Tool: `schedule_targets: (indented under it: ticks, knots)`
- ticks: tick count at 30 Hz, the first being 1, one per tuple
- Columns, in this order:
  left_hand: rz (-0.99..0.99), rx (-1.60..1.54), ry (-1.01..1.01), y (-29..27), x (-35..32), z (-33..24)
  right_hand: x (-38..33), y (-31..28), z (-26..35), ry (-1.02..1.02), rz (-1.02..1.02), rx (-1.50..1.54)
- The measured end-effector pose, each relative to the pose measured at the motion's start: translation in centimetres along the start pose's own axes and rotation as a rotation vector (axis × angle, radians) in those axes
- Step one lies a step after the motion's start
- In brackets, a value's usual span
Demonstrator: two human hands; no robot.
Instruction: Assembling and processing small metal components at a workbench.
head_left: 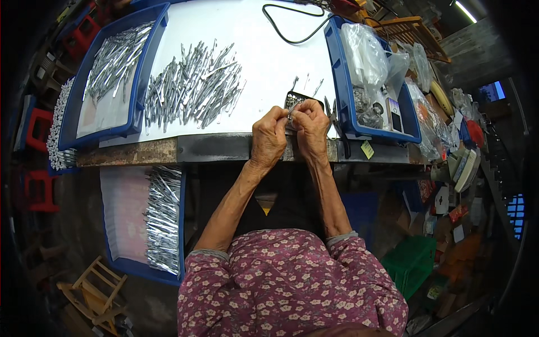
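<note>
At the table's front edge my left hand (pixel 269 137) and my right hand (pixel 312 124) meet, thumbs and fingers pinched together. Whatever lies between the fingertips is too small and covered to name. Just behind the hands sits a small black tray (pixel 288 101) of tiny shiny parts, partly hidden by my right hand. Beside my right hand lie dark-handled pliers (pixel 332 112). A few thin metal pieces (pixel 318 86) rest beyond the tray. To the left spreads a large heap of slim silvery metal pieces (pixel 196 84) on the white tabletop (pixel 258 62).
A blue bin (pixel 140 106) with more metal pieces stands at far left. On the right, another blue bin (pixel 343 73) holds plastic bags and small items. A black cable (pixel 275 28) curls at the back. Below the table's left side sits a third blue bin (pixel 182 224) of metal pieces.
</note>
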State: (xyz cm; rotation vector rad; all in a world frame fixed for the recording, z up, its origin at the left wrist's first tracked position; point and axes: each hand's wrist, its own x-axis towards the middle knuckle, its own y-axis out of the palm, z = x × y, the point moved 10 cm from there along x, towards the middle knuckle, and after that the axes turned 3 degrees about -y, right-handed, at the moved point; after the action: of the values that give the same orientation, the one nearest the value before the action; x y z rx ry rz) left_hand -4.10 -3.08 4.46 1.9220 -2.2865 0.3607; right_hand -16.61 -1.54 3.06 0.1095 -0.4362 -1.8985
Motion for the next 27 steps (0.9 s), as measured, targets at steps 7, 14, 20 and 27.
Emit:
schedule_targets:
  ticks: [7,14,20,27]
  knots:
    - [-0.046,0.117,0.155,-0.3,0.0,-0.8,-0.3,0.3,0.4,0.071,-0.022,0.006]
    - [0.079,-0.178,-0.155,-0.2,0.5,2.1,0.2,0.7,1.9,0.073,0.052,-0.226]
    - [0.139,-0.415,-0.403,0.0,0.0,4.1,1.0,-2.5,2.3,-0.13,0.011,-0.85]
    - [0.09,-0.271,-0.333,-1.0,-0.2,4.1,0.7,-0.3,2.6,-0.386,0.053,-1.25]
